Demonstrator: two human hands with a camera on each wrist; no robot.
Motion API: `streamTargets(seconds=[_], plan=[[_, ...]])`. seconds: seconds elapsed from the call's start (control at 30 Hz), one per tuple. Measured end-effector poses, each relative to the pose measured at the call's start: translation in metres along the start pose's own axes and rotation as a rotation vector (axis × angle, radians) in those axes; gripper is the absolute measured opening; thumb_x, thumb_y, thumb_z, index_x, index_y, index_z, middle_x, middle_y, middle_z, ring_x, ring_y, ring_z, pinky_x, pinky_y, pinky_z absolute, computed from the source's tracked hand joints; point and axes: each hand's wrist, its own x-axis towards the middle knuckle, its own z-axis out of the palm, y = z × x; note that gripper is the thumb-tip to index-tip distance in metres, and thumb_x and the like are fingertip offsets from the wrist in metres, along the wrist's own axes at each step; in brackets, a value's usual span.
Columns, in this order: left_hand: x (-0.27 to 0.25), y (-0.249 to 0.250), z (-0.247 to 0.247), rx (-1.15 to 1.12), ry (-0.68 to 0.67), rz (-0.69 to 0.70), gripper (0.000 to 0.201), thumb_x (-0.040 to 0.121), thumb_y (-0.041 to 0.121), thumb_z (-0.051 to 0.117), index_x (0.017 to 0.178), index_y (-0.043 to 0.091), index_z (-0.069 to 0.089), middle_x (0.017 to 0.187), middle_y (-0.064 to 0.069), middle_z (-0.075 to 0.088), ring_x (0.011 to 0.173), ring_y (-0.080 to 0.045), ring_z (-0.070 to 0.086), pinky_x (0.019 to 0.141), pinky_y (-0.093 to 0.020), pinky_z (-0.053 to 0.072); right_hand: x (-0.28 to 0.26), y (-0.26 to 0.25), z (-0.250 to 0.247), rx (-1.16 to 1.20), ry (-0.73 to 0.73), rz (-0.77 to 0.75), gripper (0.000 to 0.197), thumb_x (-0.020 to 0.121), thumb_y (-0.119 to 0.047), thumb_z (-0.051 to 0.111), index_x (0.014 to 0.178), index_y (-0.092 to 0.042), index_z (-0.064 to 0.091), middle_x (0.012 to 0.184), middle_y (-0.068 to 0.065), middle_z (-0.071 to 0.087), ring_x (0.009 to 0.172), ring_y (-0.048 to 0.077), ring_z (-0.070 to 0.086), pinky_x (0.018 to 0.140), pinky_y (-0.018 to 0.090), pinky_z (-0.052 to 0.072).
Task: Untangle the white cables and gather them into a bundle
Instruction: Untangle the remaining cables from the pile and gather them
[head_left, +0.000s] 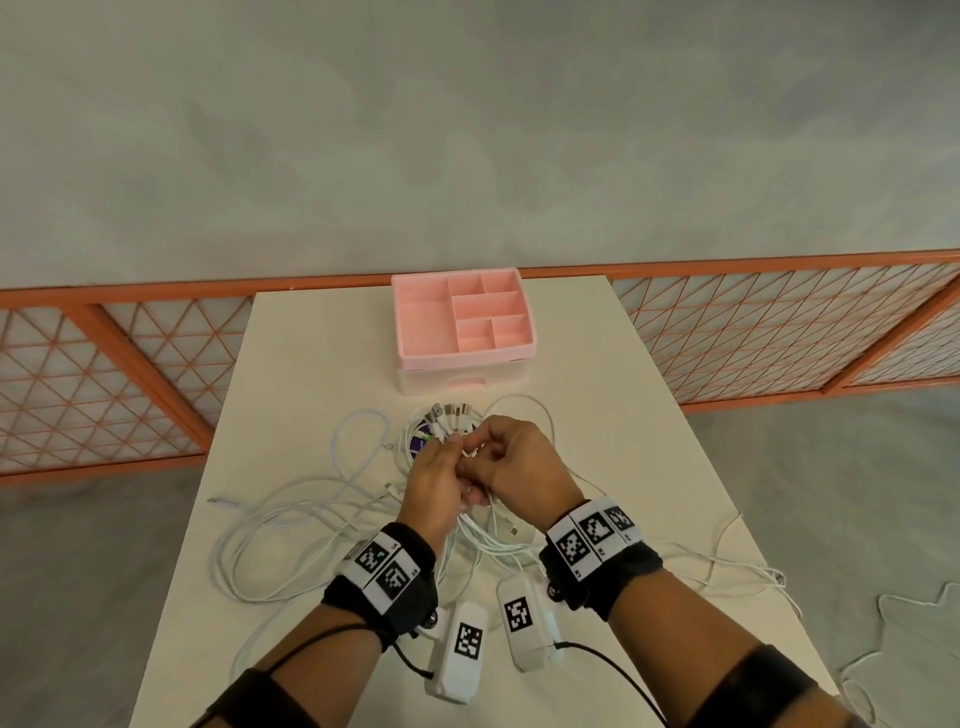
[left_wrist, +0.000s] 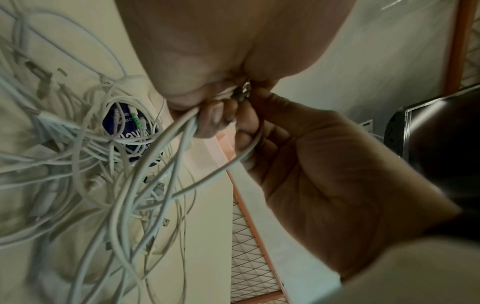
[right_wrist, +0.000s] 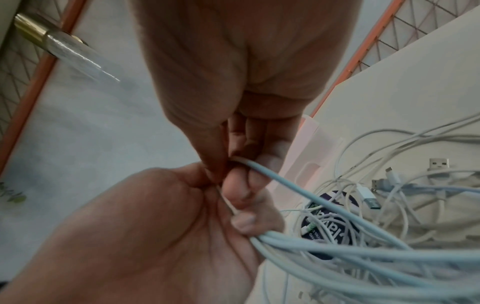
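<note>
White cables (head_left: 291, 525) sprawl mostly loose on the table (head_left: 597, 364) from overhead, plug ends fanned above both hands; left hand (left_wrist: 207, 67) clutches several strands at the wrist view; right hand (right_wrist: 241, 86) pinches one, bundling seemingly barely begun

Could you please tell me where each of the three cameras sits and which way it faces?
Head: worn on the head, looking forward and down at the table; both forearms, left hand and right hand show.
Left wrist: looks along the left palm at the white cables; the right hand shows too.
Right wrist: looks along the right palm; the left hand grips cables.
Shared: both wrist views show the blue round label under the tangle.
</note>
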Motion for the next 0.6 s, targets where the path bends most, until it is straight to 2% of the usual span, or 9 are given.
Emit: streamTargets(seconds=[0.1,0.2,0.27,0.37,0.43,0.47,0.53,0.6], plan=[[0.007,0.009,-0.007,-0.102,0.113,0.017,0.022,0.102,0.013,0.043,0.084,0.009,0.055,0.067,-0.004,0.051,0.048,-0.012,0.045,0.039,-0.021,0.032,-0.002,0.012,-0.005,-0.076,-0.042,-0.005,0.009,0.087,-0.004,0.07,0.087,-0.003,0.061,0.064,0.016,0.068,0.049,0.019,0.062,0.054,0.027,0.051],[0.021,0.019,-0.025,-0.272,0.125,0.026,0.025,0.103,0.014,0.043,0.08,0.013,0.054,0.069,-0.004,0.052,0.053,-0.013,0.043,0.046,-0.025,0.031,-0.005,0.036,-0.019,-0.284,-0.062,-0.014,0.014,0.091,-0.009,0.063,0.079,-0.015,0.06,0.068,0.009,0.072,0.058,0.02,0.068,0.065,0.027,0.055],[0.022,0.022,-0.031,-0.322,0.093,0.026,0.027,0.104,0.015,0.042,0.08,0.012,0.053,0.067,-0.002,0.053,0.058,-0.016,0.045,0.052,-0.029,0.034,-0.007,0.05,-0.029,-0.304,-0.032,0.039,0.015,0.092,-0.005,0.059,0.079,-0.013,0.059,0.071,0.009,0.072,0.066,0.022,0.07,0.069,0.025,0.054],[0.011,0.02,-0.025,-0.348,0.008,0.046,0.03,0.106,0.015,0.039,0.077,0.01,0.049,0.063,-0.002,0.047,0.06,-0.019,0.047,0.062,-0.036,0.041,-0.001,0.059,-0.031,-0.407,-0.006,0.053,0.017,0.09,-0.003,0.055,0.079,-0.015,0.055,0.074,0.005,0.072,0.068,0.017,0.068,0.065,0.02,0.05],[0.005,0.021,-0.018,-0.413,-0.047,0.047,0.032,0.106,0.018,0.038,0.077,0.01,0.048,0.062,-0.002,0.044,0.056,-0.02,0.049,0.069,-0.041,0.049,0.005,0.063,-0.028,-0.479,0.019,0.033,0.013,0.089,-0.006,0.056,0.078,-0.014,0.055,0.075,0.003,0.067,0.069,0.017,0.062,0.066,0.026,0.049],[0.003,0.022,-0.016,-0.44,-0.079,0.043,0.033,0.107,0.02,0.037,0.077,0.011,0.048,0.06,-0.002,0.042,0.052,-0.019,0.047,0.068,-0.042,0.052,0.007,0.066,-0.028,-0.501,0.043,0.038,0.011,0.089,-0.008,0.057,0.078,-0.011,0.056,0.074,0.002,0.064,0.067,0.016,0.058,0.066,0.029,0.048],[0.0,0.03,-0.014,-0.454,-0.131,0.031,0.034,0.107,0.023,0.035,0.077,0.013,0.047,0.059,0.001,0.038,0.043,-0.014,0.037,0.053,-0.034,0.051,0.009,0.074,-0.032,-0.496,0.065,0.087,0.012,0.089,-0.011,0.06,0.078,-0.01,0.059,0.07,-0.001,0.06,0.063,0.013,0.056,0.064,0.029,0.048],[-0.001,0.037,-0.016,-0.427,-0.164,0.005,0.033,0.107,0.024,0.035,0.077,0.015,0.045,0.058,0.003,0.035,0.039,-0.009,0.028,0.041,-0.022,0.035,0.009,0.079,-0.035,-0.455,0.048,0.138,0.012,0.089,-0.014,0.063,0.077,-0.012,0.06,0.071,0.0,0.063,0.062,0.016,0.061,0.064,0.032,0.054]])
